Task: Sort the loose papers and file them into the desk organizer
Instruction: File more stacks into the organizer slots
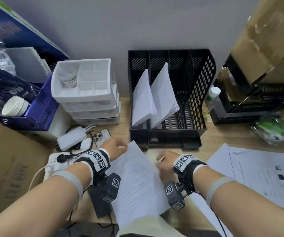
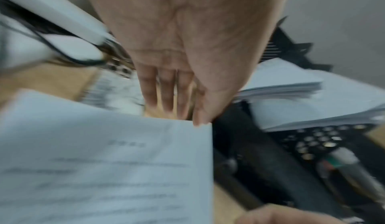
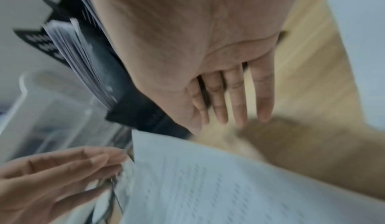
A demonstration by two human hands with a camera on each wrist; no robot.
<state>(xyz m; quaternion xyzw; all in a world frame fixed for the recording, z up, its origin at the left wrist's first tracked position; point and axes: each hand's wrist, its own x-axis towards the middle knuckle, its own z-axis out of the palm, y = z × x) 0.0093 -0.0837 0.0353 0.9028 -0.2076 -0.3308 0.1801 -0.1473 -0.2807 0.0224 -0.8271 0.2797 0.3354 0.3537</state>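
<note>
Wooden bench [image 1: 223,137] against a grey wall. Left hand [image 1: 115,147], fingers straight, touches the sheet's [image 1: 137,182] 11 o'clock corner. Organizer [image 1: 201,106] at 12: two left slots filled, right slots empty. Right hand [image 1: 166,162] open, holding nothing. Loose papers [image 1: 260,171] at 3 o'clock remain unfiled. Judged under halfway.

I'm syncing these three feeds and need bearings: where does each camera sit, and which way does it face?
Head: worn on the head, looking forward and down at the desk organizer; both forearms show.
Left wrist: along the left hand, fingers straight, toward the printed sheet.
Right wrist: along the right hand, fingers straight, toward the desk.
Shared: all three show the printed sheet and organizer.
</note>
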